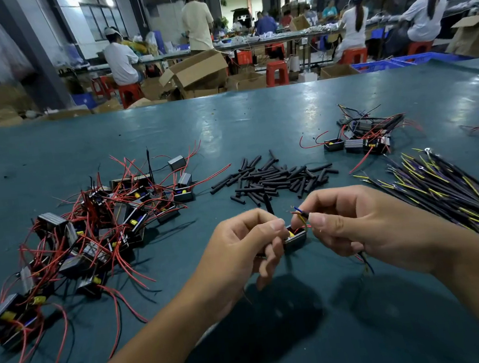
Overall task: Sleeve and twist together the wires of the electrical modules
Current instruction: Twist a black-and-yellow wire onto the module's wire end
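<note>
My left hand (pixel 247 245) grips a small black electrical module (pixel 296 238) above the green table, with a black sleeve (pixel 269 206) sticking up past its fingers. My right hand (pixel 351 226) pinches a thin bundle of blue, yellow and red wire ends (pixel 300 215) just above the module. The two hands nearly touch. More of the cable hangs below my right palm. A heap of black sleeve pieces (pixel 273 178) lies just beyond the hands.
A tangle of modules with red wires (pixel 99 230) fills the left of the table (pixel 227 124). A few modules (pixel 365 137) lie at the far right, with a fan of black and yellow cables (pixel 443 188) nearer. People work at benches behind.
</note>
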A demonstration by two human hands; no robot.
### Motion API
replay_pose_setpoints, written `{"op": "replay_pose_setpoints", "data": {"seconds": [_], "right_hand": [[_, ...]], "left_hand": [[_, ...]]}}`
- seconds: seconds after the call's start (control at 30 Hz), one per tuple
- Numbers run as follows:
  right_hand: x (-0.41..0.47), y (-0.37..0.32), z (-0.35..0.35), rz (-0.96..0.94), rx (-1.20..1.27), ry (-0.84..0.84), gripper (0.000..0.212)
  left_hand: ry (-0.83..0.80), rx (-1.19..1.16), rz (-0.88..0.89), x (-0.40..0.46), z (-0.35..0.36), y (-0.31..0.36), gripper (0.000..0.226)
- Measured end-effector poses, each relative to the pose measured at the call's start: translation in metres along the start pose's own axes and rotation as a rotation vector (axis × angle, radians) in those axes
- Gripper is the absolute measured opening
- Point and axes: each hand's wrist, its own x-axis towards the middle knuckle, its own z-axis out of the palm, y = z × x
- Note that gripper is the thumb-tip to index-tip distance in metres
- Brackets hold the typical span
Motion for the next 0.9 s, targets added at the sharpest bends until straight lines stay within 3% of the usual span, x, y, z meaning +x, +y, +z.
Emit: {"op": "replay_pose_setpoints", "data": {"seconds": [0.2,0.4,0.7,0.9], "right_hand": [[-0.001,0.001,-0.003,0.024,-0.101,-0.053,0.031],[-0.002,0.001,-0.002,0.031,-0.154,-0.040,0.028],[-0.003,-0.001,0.003,-0.011,-0.247,-0.047,0.021],[0.001,0.001,0.011,-0.062,-0.263,0.072,0.025]], "left_hand": [[-0.061,-0.023,0.096,-0.005,0.001,0.002,0.018],[0.018,0.048,0.126,-0.005,0.003,0.000,0.012],[0.058,0.379,0.366,-0.008,0.002,0.000,0.016],[0.119,0.466,0.472,-0.009,0.001,-0.001,0.015]]}}
